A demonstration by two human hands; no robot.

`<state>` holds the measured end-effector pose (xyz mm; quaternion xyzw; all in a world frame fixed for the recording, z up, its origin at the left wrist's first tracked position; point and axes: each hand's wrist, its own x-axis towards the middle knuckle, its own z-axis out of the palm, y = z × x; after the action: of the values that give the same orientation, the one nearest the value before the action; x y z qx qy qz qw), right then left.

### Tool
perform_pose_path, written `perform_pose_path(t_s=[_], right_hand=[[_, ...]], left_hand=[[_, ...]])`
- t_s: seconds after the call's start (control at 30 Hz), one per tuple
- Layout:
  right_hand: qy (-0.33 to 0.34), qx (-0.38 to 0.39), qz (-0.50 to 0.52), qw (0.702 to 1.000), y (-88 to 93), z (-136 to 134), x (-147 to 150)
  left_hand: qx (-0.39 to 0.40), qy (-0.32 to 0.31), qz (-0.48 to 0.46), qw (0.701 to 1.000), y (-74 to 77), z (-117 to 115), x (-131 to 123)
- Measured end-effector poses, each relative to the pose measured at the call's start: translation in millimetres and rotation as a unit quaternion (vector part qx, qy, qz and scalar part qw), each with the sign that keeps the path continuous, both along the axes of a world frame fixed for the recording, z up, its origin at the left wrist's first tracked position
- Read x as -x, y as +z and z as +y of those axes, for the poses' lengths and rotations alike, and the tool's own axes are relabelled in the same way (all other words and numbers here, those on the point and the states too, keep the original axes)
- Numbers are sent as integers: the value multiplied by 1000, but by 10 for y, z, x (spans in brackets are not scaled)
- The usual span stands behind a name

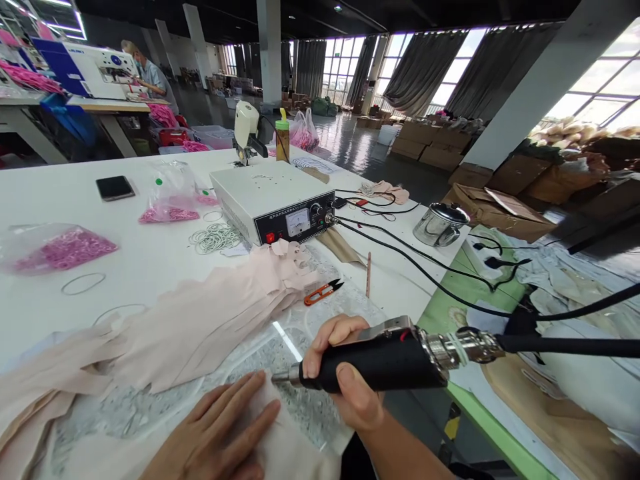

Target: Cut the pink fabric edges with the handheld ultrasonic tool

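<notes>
My right hand [350, 380] is wrapped round a black corded handpiece [383, 360], held almost level. Its thin metal tip points left and meets the edge of a pale pink fabric piece [280, 427] near my left fingertips. Lying flat on that fabric, my left hand [223, 427] has its fingers stretched out. A clear sheet [320, 407] with a speckled grey look is under the cloth. Beyond my hands lies a long stack of pale pink fabric pieces [200, 320]. Orange thread snips [324, 292] rest just past the handpiece.
A metered control box [270, 200] stands mid-table, with black cables [400, 243] running right. Rubber bands [215, 238], pink-filled bags [65, 250], a phone [115, 187] and a steel-lidded mug [440, 225] lie around. At back left, a person [153, 77] sits by a sewing machine [95, 70].
</notes>
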<state>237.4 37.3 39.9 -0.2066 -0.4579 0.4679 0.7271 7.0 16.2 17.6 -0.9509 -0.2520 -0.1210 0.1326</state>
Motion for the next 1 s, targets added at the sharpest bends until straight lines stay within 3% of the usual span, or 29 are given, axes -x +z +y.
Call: perform_pose_path(t_s=[0.3, 0.47, 0.77, 1.0], right_hand=[[-19, -2, 2, 1000, 20, 20, 4], [-17, -8, 9, 1000, -5, 32, -6], [-8, -18, 26, 999, 13, 53, 14], [-8, -14, 21, 1000, 23, 53, 15]], left_hand=[[-23, -73, 28, 997, 115, 26, -70], [-25, -97, 13, 995, 98, 22, -117], [-5, -94, -49, 994, 34, 8, -137], [13, -82, -45, 996, -19, -18, -119]])
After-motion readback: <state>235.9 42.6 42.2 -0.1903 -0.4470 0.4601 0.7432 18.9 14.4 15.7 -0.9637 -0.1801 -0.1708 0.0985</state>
